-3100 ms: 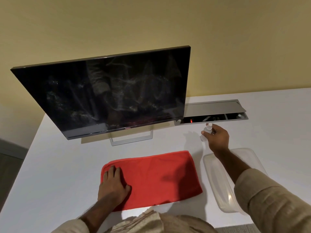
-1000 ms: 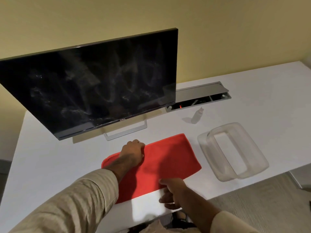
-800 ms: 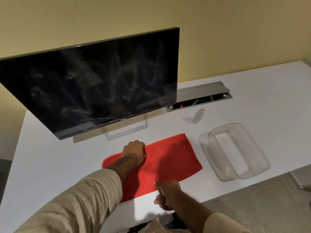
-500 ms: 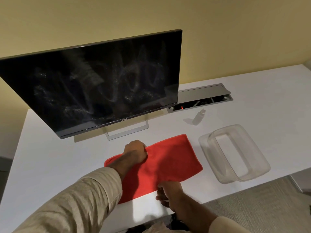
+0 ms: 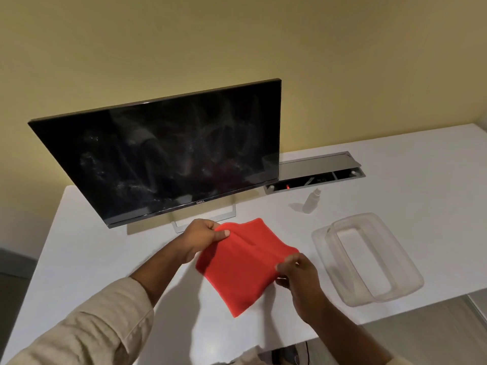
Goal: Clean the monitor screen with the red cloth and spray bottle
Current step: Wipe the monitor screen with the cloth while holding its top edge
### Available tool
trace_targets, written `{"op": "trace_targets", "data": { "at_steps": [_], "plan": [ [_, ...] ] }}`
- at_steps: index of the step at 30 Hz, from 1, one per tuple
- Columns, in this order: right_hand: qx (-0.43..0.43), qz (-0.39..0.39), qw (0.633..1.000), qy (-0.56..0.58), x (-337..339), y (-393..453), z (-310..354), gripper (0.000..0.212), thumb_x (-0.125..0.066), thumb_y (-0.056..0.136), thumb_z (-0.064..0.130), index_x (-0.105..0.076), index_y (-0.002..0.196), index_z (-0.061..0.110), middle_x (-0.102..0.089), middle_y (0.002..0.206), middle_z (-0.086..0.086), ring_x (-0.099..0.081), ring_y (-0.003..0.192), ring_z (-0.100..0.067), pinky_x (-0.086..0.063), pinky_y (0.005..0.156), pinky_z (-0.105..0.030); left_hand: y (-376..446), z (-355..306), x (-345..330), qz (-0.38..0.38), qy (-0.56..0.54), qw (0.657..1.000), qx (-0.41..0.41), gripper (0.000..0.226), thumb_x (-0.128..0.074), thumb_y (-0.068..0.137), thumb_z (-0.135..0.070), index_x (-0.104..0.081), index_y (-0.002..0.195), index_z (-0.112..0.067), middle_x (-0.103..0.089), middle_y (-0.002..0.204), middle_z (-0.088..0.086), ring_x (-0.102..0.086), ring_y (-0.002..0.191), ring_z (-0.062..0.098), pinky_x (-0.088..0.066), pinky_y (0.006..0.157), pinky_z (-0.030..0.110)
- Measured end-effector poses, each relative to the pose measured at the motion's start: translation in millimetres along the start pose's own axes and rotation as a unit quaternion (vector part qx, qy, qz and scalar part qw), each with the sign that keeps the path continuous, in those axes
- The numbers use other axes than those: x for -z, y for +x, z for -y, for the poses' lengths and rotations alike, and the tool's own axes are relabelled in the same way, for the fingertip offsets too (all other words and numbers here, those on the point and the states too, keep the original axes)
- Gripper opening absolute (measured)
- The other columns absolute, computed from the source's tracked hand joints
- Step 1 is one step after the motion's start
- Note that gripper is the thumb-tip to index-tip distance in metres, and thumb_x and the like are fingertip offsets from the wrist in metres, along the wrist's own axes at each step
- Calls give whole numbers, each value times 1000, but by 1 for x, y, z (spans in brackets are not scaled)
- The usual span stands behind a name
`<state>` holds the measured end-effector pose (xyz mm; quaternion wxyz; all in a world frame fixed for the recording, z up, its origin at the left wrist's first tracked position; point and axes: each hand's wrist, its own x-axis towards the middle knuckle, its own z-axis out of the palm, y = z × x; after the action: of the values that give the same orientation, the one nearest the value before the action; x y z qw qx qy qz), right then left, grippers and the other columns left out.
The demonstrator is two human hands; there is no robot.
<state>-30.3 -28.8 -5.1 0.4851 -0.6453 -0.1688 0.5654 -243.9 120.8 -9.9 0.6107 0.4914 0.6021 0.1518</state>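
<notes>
The red cloth hangs folded in the air above the white desk, held at two corners. My left hand pinches its upper left corner and my right hand grips its right edge. Behind the cloth stands the black monitor on a thin silver stand, its dark screen covered in smears and droplet marks. The small clear spray bottle stands upright on the desk to the right of the monitor, apart from both hands.
A clear plastic tub lies on the desk right of my right hand. A grey cable hatch sits open behind the bottle. The white desk ends at a front edge near my body; a yellow wall rises behind.
The cloth lay flat on the desk under both hands; now both hands have lifted it off the surface and hold it up in front of the monitor. The bottle stays where it stood.
</notes>
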Motion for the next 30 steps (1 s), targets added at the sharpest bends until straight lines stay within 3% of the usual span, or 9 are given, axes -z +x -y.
{"op": "trace_targets", "data": {
  "at_steps": [3,9,13,15,17,19,22,26,30],
  "plan": [
    [44,32,998,-29,7,0,22,36,-64,62,13,-57,98,11,-65,90,-13,-60,76,-26,-51,65,-36,-17,-11,4,26,-84,996,-21,5,-78,80,-18,-75,78,-16,-75,85,6,-66,78,17,-53,75,28],
    [81,87,990,-80,20,8,51,25,-54,95,2,-69,111,14,-73,108,-11,-70,98,-27,-57,89,-43,-46,-28,7,37,-193,977,-79,11,-72,84,-19,-65,82,-10,-68,90,15,-62,82,23,-50,80,33],
    [97,127,979,-129,19,9,71,33,-71,86,5,-67,115,19,-75,105,-1,-70,99,-17,-56,88,-30,-62,-35,2,-15,-242,963,-117,24,-83,67,-16,-59,72,-13,-69,78,10,-65,73,19,-54,65,24],
    [113,149,969,-159,17,5,79,38,-77,81,3,-67,109,27,-76,100,4,-71,94,-12,-57,77,-22,-66,-36,-1,-62,-274,949,-142,30,-84,63,-9,-60,80,-12,-70,75,7,-67,71,19,-55,65,24],
    [133,166,957,-195,13,1,86,41,-79,79,5,-65,109,29,-75,100,5,-71,93,-12,-58,76,-23,-69,-38,0,-85,-293,939,-159,41,-81,67,4,-58,96,-14,-70,73,4,-67,70,18,-55,70,27],
    [160,167,937,-263,8,-1,91,43,-80,79,9,-64,115,27,-71,103,7,-70,95,-13,-59,84,-29,-73,-40,2,-87,-274,942,-172,48,-77,72,9,-63,110,-16,-68,73,1,-66,74,16,-55,76,27],
    [193,159,901,-354,5,1,97,42,-79,80,9,-64,117,22,-68,107,5,-66,98,-15,-56,89,-33,-82,-44,6,-90,-232,949,-192,41,-81,68,3,-77,101,-21,-73,84,2,-68,82,14,-56,75,21],
    [241,167,864,-409,8,7,109,24,-72,84,7,-70,103,22,-66,94,9,-64,88,-11,-51,76,-21,-96,-51,11,-119,-190,953,-205,42,-89,51,-25,-80,92,-24,-78,89,1,-73,83,9,-53,71,12],
    [271,176,826,-462,12,13,120,13,-68,87,10,-73,84,22,-67,84,8,-63,80,-9,-48,70,-22,-108,-53,14,-152,-78,962,-213,43,-93,56,-16,-79,95,-26,-78,98,2,-72,91,17,-58,76,24]
  ]
}}
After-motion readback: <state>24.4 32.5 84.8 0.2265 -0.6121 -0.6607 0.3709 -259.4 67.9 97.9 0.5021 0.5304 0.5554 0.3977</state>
